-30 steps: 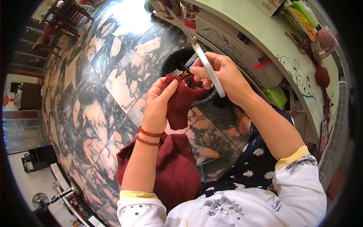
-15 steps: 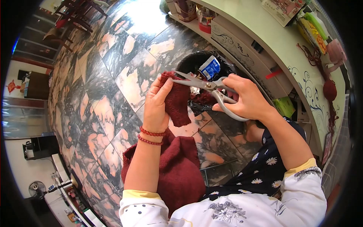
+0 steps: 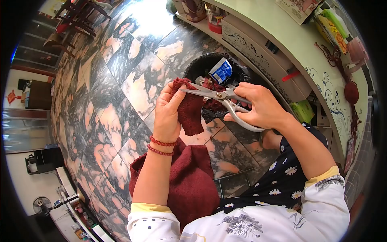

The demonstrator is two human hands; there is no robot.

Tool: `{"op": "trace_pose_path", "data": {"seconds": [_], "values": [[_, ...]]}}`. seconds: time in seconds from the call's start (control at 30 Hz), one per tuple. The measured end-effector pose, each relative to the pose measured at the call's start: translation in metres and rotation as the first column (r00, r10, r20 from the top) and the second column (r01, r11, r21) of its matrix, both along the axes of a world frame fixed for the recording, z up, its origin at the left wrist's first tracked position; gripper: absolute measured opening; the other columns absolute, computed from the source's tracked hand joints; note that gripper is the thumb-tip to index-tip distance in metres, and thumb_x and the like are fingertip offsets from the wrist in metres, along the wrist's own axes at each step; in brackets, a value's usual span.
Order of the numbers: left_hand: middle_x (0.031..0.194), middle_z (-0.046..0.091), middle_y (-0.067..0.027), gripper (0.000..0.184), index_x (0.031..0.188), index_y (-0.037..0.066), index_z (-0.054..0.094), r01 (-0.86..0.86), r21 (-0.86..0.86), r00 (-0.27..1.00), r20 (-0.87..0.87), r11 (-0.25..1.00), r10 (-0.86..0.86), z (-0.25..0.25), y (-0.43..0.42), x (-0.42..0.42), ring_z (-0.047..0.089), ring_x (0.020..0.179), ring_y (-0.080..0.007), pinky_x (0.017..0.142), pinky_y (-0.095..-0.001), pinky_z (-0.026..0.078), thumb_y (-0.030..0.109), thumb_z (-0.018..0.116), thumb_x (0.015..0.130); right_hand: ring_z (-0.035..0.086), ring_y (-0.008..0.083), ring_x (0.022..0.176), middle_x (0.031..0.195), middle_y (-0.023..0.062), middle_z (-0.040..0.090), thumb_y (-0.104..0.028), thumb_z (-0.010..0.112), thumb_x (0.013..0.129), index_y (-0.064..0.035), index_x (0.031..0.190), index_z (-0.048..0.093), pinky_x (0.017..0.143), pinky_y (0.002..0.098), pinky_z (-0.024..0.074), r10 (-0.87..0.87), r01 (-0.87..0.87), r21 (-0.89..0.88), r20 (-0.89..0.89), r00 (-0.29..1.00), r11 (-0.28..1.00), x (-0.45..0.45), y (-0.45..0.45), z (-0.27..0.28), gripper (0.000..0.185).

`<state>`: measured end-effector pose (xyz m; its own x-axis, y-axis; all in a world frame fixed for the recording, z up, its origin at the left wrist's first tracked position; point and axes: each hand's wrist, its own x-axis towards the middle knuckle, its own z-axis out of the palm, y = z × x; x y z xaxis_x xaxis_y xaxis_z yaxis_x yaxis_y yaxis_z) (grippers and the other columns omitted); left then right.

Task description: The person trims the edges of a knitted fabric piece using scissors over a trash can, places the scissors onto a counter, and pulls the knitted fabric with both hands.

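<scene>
My left hand (image 3: 168, 107) pinches the upper edge of a dark red knitted piece (image 3: 190, 115), which hangs down from the fingers. Grey-handled scissors (image 3: 219, 95) are gripped by my right hand (image 3: 258, 104), fingers through the loops. Their blades point left, partly apart, and lie across the top of the knit close to my left thumb. A larger dark red knitted fabric (image 3: 191, 183) lies on my lap beneath my left forearm. Behind the scissors stands a black-lined bin (image 3: 197, 66) holding a blue-and-white packet (image 3: 221, 70) and dark red scraps.
A curved pale counter (image 3: 278, 44) runs along the right. On it lie a dark red yarn ball (image 3: 351, 93), a pink object (image 3: 356, 50) and colourful packets (image 3: 332, 28). Marbled tile floor (image 3: 121, 84) spreads to the left, with wooden chairs (image 3: 76, 24) far off.
The scissor blades have come closer together and dipped slightly at the knit's top edge. My left hand keeps its hold. The view has shifted a little.
</scene>
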<state>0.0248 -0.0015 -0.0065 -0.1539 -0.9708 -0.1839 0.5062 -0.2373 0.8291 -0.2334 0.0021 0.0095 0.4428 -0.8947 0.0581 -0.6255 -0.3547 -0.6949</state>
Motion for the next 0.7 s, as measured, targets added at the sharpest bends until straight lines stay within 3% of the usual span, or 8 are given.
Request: {"op": "trace_pose_path", "data": {"seconds": [0.37, 0.57, 0.7], "values": [[0.106, 0.069, -0.0062, 0.015, 0.114, 0.003, 0.060, -0.036, 0.005, 0.999, 0.014, 0.999, 0.036, -0.002, 0.000, -0.002, 0.067, 0.094, -0.0129, 0.084, -0.0277, 0.056, 0.009, 0.059, 0.100, 0.058, 0.0315, 0.059, 0.066, 0.0145, 0.059, -0.043, 0.078, 0.077, -0.0020, 0.076, 0.067, 0.057, 0.0405, 0.0442, 0.024, -0.026, 0.042, 0.038, 0.999, 0.999, -0.002, -0.002, -0.009, 0.043], [0.107, 0.069, -0.0050, 0.014, 0.113, 0.003, 0.061, -0.042, 0.014, 0.999, 0.013, 0.999, 0.042, -0.002, -0.001, -0.003, 0.067, 0.094, -0.0122, 0.084, -0.0270, 0.055, 0.009, 0.059, 0.100, 0.059, 0.0315, 0.058, 0.065, 0.0166, 0.061, -0.038, 0.079, 0.077, -0.0020, 0.078, 0.069, 0.056, 0.0393, 0.0443, 0.010, -0.015, 0.123, 0.044, 0.999, 0.992, 0.002, -0.001, 0.001, 0.037], [0.107, 0.069, -0.0045, 0.015, 0.113, 0.004, 0.061, -0.027, 0.024, 1.000, 0.015, 0.999, 0.027, -0.005, -0.002, -0.001, 0.067, 0.094, -0.0119, 0.084, -0.0269, 0.055, 0.009, 0.059, 0.100, 0.054, 0.0286, 0.054, 0.064, 0.0169, 0.059, -0.042, 0.080, 0.078, -0.0017, 0.081, 0.071, 0.055, 0.0379, 0.0433, -0.016, 0.002, 0.235, 0.054, 0.998, 0.972, 0.003, 0.001, 0.003, 0.041]]}}
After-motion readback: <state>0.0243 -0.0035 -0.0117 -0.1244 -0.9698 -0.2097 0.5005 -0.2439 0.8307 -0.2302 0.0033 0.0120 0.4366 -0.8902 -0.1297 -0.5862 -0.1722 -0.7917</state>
